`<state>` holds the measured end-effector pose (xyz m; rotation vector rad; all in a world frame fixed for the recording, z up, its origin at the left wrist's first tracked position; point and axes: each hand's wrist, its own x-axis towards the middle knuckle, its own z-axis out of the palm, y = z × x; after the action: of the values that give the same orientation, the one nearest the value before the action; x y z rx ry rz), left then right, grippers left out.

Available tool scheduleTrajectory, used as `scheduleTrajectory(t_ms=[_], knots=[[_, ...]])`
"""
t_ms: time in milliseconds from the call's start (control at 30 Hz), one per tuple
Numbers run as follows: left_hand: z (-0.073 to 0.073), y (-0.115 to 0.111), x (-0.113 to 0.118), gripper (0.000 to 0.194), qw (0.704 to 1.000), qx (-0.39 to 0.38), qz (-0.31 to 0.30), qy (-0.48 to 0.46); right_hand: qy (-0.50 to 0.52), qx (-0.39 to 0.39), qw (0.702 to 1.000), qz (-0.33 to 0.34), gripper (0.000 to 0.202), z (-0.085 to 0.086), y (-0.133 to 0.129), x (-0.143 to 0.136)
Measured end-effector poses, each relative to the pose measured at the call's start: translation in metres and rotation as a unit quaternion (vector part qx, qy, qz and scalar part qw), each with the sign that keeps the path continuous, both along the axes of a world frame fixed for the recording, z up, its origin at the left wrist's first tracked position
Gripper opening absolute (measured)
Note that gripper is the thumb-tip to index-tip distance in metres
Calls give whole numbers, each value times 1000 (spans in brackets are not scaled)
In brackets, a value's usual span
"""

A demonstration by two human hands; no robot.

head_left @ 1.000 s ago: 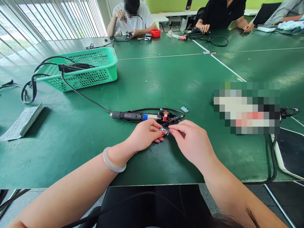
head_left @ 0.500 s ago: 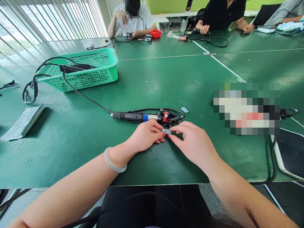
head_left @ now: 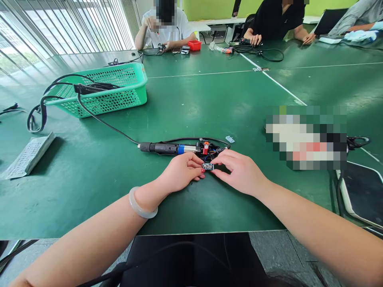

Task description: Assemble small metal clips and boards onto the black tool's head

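At the centre of the frame, slightly below the middle, a small circuit board [head_left: 208, 166] lies with its long axis running left to right, nearly level. The left hand [head_left: 182, 171] pinches its left end between thumb and fingers; the right hand [head_left: 239, 169] pinches its right end the same way. Just beyond, a black handheld tool [head_left: 167, 148] points left and right, its exposed wiring at the right end. Farther off, a green basket [head_left: 131, 97] stands at upper left, holding black cables [head_left: 98, 85].

Lime-green wall [head_left: 206, 11], bright slatted window [head_left: 68, 28], grey floor [head_left: 277, 251]
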<state>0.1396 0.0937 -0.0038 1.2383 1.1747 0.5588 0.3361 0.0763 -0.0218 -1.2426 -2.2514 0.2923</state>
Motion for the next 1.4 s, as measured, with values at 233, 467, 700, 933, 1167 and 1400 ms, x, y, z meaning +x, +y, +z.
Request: scheduleTrajectory(t_ms=[233, 467, 700, 933, 1167, 1400], knots=[[1, 0, 0, 13, 1000, 2, 10, 6, 36, -12, 999, -10, 12, -5, -1, -3], [2, -1, 1, 13, 1000, 3, 26, -1, 42, -12, 999, -28, 10, -4, -2, -6], [1, 0, 1, 13, 999, 10, 33, -16, 31, -31, 998, -48, 12, -3, -2, -7], [1, 0, 2, 14, 999, 7, 44, -17, 36, -41, 997, -53, 12, -3, -1, -8], [0, 1, 2, 14, 998, 20, 49, -15, 45, -55, 995, -74, 14, -2, 0, -9], [2, 0, 3, 10, 999, 23, 49, -5, 58, -39, 996, -54, 12, -2, 2, -9]])
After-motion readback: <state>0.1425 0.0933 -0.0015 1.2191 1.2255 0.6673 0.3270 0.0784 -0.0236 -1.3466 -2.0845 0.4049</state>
